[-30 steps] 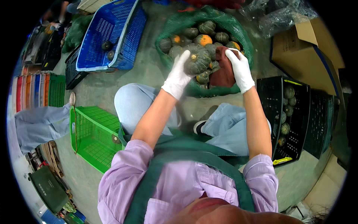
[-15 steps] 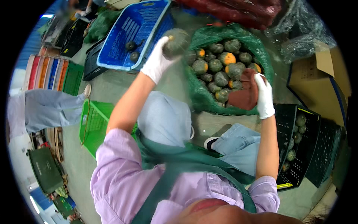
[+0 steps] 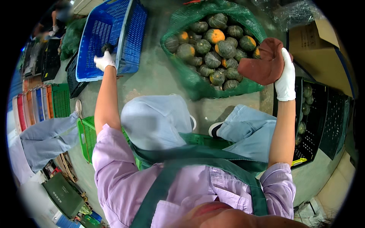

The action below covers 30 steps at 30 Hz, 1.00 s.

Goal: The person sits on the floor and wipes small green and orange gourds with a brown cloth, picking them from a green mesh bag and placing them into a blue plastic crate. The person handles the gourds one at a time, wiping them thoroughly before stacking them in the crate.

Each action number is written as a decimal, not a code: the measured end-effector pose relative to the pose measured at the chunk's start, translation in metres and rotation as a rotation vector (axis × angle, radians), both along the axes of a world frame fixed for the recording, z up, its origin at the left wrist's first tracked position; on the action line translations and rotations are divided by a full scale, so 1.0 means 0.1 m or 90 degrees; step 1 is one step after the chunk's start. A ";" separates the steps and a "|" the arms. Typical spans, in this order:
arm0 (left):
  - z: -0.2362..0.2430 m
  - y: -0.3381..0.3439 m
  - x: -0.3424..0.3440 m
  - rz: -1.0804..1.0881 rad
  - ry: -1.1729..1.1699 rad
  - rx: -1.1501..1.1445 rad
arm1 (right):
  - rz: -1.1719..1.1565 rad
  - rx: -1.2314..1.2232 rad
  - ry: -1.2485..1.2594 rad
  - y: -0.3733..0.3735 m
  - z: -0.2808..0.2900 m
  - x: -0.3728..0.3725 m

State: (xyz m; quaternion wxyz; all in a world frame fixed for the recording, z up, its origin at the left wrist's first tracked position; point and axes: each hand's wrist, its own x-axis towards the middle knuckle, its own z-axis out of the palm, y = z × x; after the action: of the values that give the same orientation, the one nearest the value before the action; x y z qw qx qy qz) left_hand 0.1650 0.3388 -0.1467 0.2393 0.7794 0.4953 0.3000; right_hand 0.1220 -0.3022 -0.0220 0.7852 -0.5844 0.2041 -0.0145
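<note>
My left hand (image 3: 104,62), in a white glove, reaches over the near end of a blue plastic crate (image 3: 118,36). Just beyond its fingers lies a dark green pumpkin (image 3: 107,48) inside the crate. The hand hides what is beneath it, so its grip is unclear. My right hand (image 3: 286,78), also white-gloved, grips a brown cloth (image 3: 266,62), folded and drooping to the left. The cloth hangs over the right edge of a green mesh sack (image 3: 182,78). Small green pumpkins (image 3: 213,59), some with orange patches, fill the opened sack.
At right, a black crate (image 3: 315,125) holds several green pumpkins, with a cardboard box (image 3: 323,53) behind it. A bright green basket (image 3: 86,131) stands by my left leg. Another person's legs (image 3: 49,133) are at far left, near stacked coloured crates (image 3: 32,106).
My left hand has carried a pumpkin leftward and down into the blue crate; that pumpkin is no longer plainly visible. My right hand has lifted the brown cloth slightly up and to the right.
</note>
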 end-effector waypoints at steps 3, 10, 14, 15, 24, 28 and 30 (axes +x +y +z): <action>0.32 -0.72 0.36 -0.442 0.059 0.036 | -0.005 0.058 -0.016 -0.14 0.03 0.03; -0.69 -2.64 0.29 -0.935 0.610 0.476 | -0.031 0.025 -0.026 -0.24 0.03 0.00; -1.11 -2.87 0.14 -0.782 0.542 0.421 | -0.048 -0.002 -0.004 -0.22 0.11 -0.09; -1.15 -2.88 0.12 -0.774 0.503 0.437 | -0.044 0.002 -0.001 -0.21 0.14 -0.10; -0.69 -3.38 -0.04 -0.460 -0.126 -0.792 | 0.046 -0.071 -0.029 -0.06 0.13 -0.12; 0.13 -3.72 -0.36 -0.573 -0.319 -1.277 | 0.234 -0.095 -0.044 0.08 0.09 -0.19; 0.50 -3.87 -0.53 -0.523 -0.353 -1.348 | 0.330 -0.141 -0.087 0.11 -0.08 -0.24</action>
State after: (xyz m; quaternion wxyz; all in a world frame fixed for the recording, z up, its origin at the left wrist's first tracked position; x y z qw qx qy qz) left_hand 0.1121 -0.0481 -0.0972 0.9484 0.2000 0.1393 -0.2028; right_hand 0.0982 -0.2913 -0.0299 0.7061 -0.6969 -0.0082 0.1255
